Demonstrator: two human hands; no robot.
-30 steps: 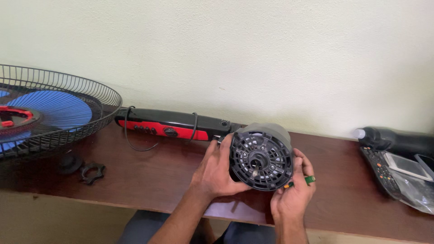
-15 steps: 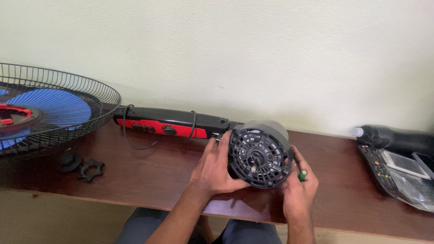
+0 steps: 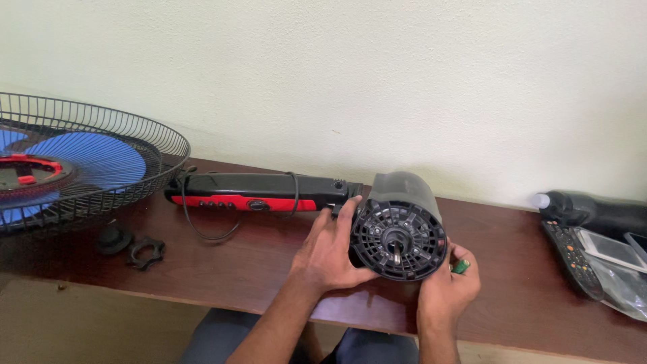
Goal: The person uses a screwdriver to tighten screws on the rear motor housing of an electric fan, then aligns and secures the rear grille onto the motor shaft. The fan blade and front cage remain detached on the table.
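A black fan motor housing (image 3: 399, 226) with a round vented face and a short shaft at its centre stands on the brown table (image 3: 222, 266). It joins a black and red control bar (image 3: 259, 192) that lies along the wall with a black cord looped over it. My left hand (image 3: 330, 253) grips the housing's left side. My right hand (image 3: 445, 286) cups its lower right edge and also holds a small green-handled tool (image 3: 461, 267) between the fingers.
At the far left a black wire fan guard (image 3: 87, 162) holds blue blades with a red hub. A black cap (image 3: 112, 238) and a black lobed nut (image 3: 146, 253) lie in front of it. On the right lie a dark bottle (image 3: 586, 207) and a remote in clear plastic (image 3: 600, 259).
The motor housing has tilted so more of its top shows and has shifted slightly right. My right hand has slid lower under its rim, and the green tool has turned.
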